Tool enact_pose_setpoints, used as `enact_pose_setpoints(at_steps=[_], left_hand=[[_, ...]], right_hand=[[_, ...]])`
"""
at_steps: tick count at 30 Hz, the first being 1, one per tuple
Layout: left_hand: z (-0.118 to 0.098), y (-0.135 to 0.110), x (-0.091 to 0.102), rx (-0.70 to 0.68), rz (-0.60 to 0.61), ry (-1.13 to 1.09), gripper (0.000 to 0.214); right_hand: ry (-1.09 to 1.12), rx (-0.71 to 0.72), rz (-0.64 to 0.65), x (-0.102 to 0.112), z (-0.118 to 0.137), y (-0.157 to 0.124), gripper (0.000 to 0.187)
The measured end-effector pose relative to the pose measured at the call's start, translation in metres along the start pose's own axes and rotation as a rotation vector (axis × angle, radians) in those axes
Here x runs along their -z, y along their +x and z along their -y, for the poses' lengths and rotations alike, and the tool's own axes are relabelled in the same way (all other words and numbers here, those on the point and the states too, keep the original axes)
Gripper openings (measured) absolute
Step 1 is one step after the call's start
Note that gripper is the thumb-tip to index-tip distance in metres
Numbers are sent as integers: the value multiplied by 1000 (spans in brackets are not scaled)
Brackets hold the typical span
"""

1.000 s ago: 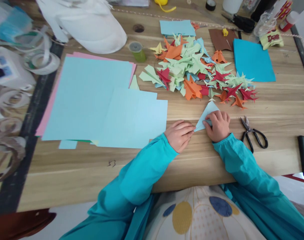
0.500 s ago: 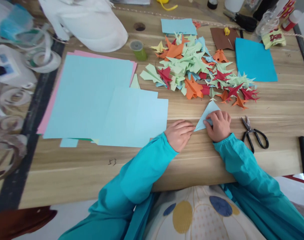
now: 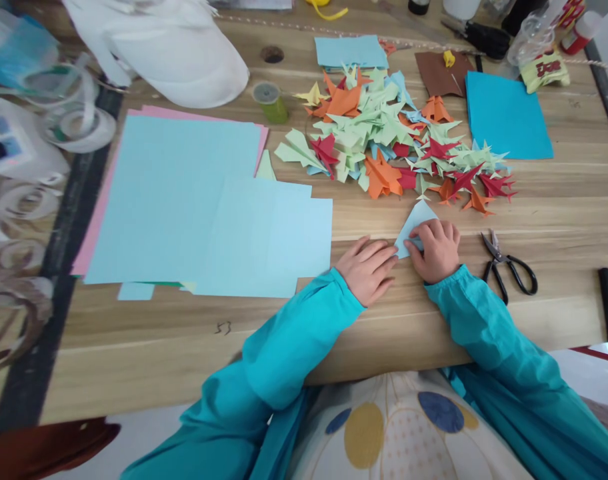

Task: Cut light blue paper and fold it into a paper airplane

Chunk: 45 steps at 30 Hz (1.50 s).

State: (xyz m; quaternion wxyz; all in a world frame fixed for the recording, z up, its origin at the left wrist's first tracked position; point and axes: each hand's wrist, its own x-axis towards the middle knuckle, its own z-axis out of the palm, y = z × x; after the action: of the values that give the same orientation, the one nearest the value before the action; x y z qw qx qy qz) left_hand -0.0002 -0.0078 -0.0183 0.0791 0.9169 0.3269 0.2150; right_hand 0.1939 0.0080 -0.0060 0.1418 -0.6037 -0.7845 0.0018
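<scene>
A small folded piece of light blue paper [image 3: 416,217] lies on the wooden table in front of me. My right hand [image 3: 437,252] rests on it with curled fingers, the thumb and index finger pinching its lower right part. Flat on the table to the left is my left hand [image 3: 368,269], fingers spread, its fingertips at the paper's left corner. The paper's lower right edge is hidden under my right hand. Just beyond it sits a pile of folded paper figures [image 3: 379,113] in green, orange, red and blue.
Black-handled scissors [image 3: 509,267] lie right of my right hand. Large light blue sheets [image 3: 184,200] over pink ones cover the left side. A bright blue paper stack [image 3: 509,117] is at the back right, a green spool [image 3: 271,103] at the back. Tape rolls [image 3: 81,127] crowd the far left.
My left hand has shifted slightly right and its fingers have spread apart. The paper's left corner looks shorter now, folded in or covered by the fingertips. My right hand stays on the paper.
</scene>
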Motion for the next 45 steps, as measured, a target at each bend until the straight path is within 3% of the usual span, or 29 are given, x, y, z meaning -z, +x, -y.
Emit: enact_pose_setpoints(at_steps=[15, 21, 23, 28, 34, 45], left_hand=[[-8, 5, 7, -16, 29, 87, 32], [-9, 4, 4, -56, -32, 146, 27], [-9, 3, 5, -68, -28, 146, 25], [-11, 4, 7, -43, 31, 113, 31], [-13, 4, 6, -26, 38, 112, 32], [-12, 3, 5, -29, 2, 126, 32]], right_hand=[[-35, 20, -55, 0, 1, -1, 24], [-147, 265, -299, 5, 17, -21, 18], [-142, 325, -295, 7, 24, -33, 22], [-149, 201, -127, 8, 35, -51, 35], [-141, 155, -23, 15, 25, -56, 42], [-244, 11, -140, 13, -15, -61, 34]])
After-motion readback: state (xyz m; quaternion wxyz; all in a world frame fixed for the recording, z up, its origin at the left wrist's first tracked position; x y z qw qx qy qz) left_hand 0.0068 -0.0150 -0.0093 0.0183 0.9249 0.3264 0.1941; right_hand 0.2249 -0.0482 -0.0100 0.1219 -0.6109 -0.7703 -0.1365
